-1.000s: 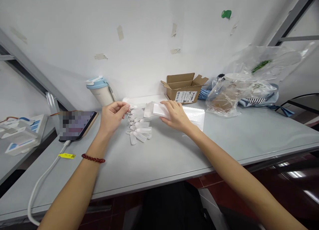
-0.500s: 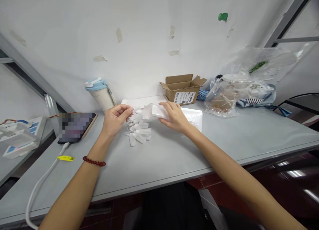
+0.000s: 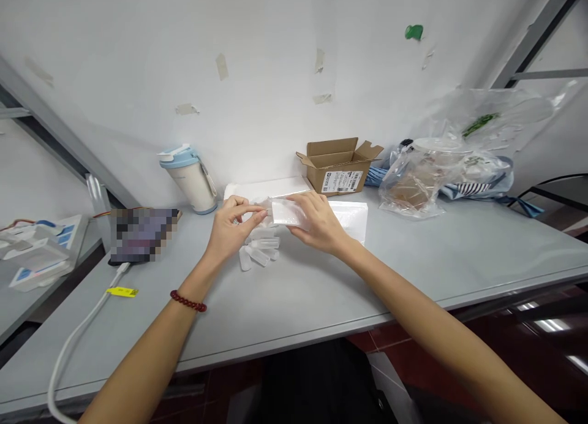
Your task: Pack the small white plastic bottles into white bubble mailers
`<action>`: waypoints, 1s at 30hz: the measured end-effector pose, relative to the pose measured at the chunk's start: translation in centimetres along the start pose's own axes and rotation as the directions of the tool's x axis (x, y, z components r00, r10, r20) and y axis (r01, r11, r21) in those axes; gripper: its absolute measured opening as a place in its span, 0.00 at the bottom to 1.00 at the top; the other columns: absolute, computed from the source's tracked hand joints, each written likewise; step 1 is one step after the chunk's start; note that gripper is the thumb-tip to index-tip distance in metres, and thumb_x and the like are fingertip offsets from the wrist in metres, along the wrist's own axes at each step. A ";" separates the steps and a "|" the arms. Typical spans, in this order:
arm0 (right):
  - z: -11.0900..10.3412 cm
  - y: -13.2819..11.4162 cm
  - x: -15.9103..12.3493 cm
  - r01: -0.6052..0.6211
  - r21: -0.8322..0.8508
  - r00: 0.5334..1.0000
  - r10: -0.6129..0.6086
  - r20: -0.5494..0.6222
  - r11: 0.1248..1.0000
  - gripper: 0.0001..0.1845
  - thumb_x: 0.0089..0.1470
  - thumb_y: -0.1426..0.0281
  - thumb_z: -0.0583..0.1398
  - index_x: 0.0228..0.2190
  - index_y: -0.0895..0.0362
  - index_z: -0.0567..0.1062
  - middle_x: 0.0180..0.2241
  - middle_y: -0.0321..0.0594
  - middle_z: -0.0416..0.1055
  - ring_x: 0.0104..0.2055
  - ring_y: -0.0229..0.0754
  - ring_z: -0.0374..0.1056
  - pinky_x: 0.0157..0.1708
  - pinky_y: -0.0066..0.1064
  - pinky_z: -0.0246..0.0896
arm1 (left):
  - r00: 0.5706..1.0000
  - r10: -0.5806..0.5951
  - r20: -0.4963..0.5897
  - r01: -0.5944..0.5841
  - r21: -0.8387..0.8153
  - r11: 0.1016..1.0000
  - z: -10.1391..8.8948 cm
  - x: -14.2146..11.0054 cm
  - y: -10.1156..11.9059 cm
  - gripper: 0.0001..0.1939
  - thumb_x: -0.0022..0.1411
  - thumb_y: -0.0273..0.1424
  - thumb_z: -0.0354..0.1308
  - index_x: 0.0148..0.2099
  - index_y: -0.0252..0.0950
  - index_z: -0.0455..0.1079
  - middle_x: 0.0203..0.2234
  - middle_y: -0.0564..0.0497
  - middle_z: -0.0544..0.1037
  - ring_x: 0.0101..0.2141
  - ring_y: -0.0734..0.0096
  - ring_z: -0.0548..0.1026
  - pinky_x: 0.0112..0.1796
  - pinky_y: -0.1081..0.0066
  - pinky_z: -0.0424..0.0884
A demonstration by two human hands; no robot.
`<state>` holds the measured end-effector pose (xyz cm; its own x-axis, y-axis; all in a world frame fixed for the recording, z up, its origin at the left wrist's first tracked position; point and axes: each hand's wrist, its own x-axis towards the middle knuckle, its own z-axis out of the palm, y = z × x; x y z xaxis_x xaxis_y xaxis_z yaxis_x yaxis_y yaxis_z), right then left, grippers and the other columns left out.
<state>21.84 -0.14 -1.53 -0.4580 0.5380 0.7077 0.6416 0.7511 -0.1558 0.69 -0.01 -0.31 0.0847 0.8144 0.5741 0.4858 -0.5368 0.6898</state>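
My right hand (image 3: 318,223) is closed over a small white carton (image 3: 283,212), holding it nearly level above the table with its left end towards my other hand. My left hand (image 3: 236,225) pinches something small and pale at that end; the fingertips hide most of it, and I cannot tell how far inside it reaches. Below the hands lies a pile of small translucent white tags (image 3: 260,252), partly covered by the left hand. A white bubble-wrap-like package (image 3: 353,219) rests behind and right of my right hand.
An open cardboard box (image 3: 340,166) stands against the wall, left of a clear plastic bag (image 3: 413,191). At the left are a cup with a blue lid (image 3: 190,179) and a phone (image 3: 144,234) on a white cable (image 3: 85,320). A flat white sheet or box (image 3: 266,188) lies behind my hands.
My left hand has moved right, bringing its pinched fingers from above the pile to the carton's left end. My right hand and the carton have shifted slightly left and tilted.
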 end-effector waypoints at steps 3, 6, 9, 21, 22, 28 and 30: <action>0.3 -0.1 0.0 0.030 0.018 1.000 -0.030 -0.006 0.999 0.24 0.51 0.68 0.57 0.50 0.57 0.61 0.47 0.48 0.68 0.48 0.51 0.60 0.45 0.41 0.52 | 0.993 -0.019 0.117 0.019 -0.006 1.000 0.3 -0.1 0.0 0.10 0.52 0.38 0.61 0.33 0.38 0.79 0.37 0.48 0.74 0.40 0.65 0.70 0.37 0.70 0.66; 0.5 -0.3 0.0 0.054 0.019 0.999 -0.054 -0.004 0.998 0.25 0.49 0.70 0.57 0.50 0.57 0.62 0.46 0.48 0.68 0.48 0.50 0.60 0.43 0.41 0.53 | 0.967 -0.005 0.254 0.015 -0.036 0.999 0.5 -0.4 0.4 0.11 0.56 0.36 0.57 0.33 0.37 0.78 0.33 0.48 0.77 0.41 0.64 0.70 0.42 0.68 0.65; 0.5 -0.4 0.0 0.075 0.013 0.997 -0.075 0.000 0.997 0.25 0.49 0.70 0.57 0.50 0.58 0.62 0.45 0.48 0.69 0.47 0.49 0.61 0.44 0.41 0.54 | 0.944 -0.015 0.329 0.026 -0.032 0.999 0.6 -0.5 0.9 0.15 0.59 0.38 0.53 0.32 0.35 0.78 0.25 0.51 0.76 0.34 0.67 0.71 0.38 0.70 0.66; 2.1 -0.3 -0.5 0.111 -0.337 0.994 -0.106 0.035 0.935 0.24 0.56 0.76 0.50 0.55 0.62 0.59 0.55 0.57 0.59 0.58 0.54 0.51 0.51 0.46 0.49 | 0.925 -0.239 0.296 0.301 -0.187 0.935 0.5 -0.3 0.9 0.24 0.52 0.40 0.61 0.49 0.33 0.74 0.38 0.46 0.80 0.40 0.58 0.75 0.40 0.65 0.71; 2.3 -0.3 -0.6 0.117 -0.371 0.993 -0.111 0.037 0.921 0.23 0.57 0.78 0.48 0.55 0.63 0.60 0.54 0.56 0.60 0.57 0.53 0.52 0.50 0.45 0.50 | 0.920 -0.268 0.287 0.338 -0.232 0.912 0.6 -0.3 0.9 0.24 0.52 0.41 0.61 0.48 0.33 0.74 0.37 0.46 0.80 0.38 0.60 0.76 0.38 0.66 0.71; 2.5 -0.2 -0.7 0.075 -0.427 0.997 -0.070 0.029 0.901 0.23 0.54 0.82 0.48 0.51 0.60 0.66 0.47 0.51 0.66 0.48 0.48 0.57 0.43 0.39 0.50 | 0.919 -0.371 0.136 0.390 -0.469 0.793 0.4 -0.1 1.3 0.23 0.53 0.41 0.60 0.46 0.31 0.72 0.27 0.50 0.77 0.27 0.71 0.75 0.30 0.70 0.74; 2.3 0.0 -0.7 0.041 -0.414 0.999 -0.037 0.019 0.909 0.22 0.53 0.81 0.50 0.49 0.57 0.67 0.44 0.49 0.66 0.44 0.46 0.58 0.41 0.37 0.49 | 0.923 -0.371 0.097 0.369 -0.485 0.793 0.4 0.0 1.3 0.23 0.54 0.39 0.60 0.48 0.30 0.69 0.28 0.49 0.78 0.28 0.71 0.76 0.30 0.69 0.75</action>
<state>20.71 0.41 -3.60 -0.4927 0.5172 0.6998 0.8194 0.5465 0.1730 1.66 -0.61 0.44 -0.0179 0.9727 0.2314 -0.0058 -0.2315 0.9728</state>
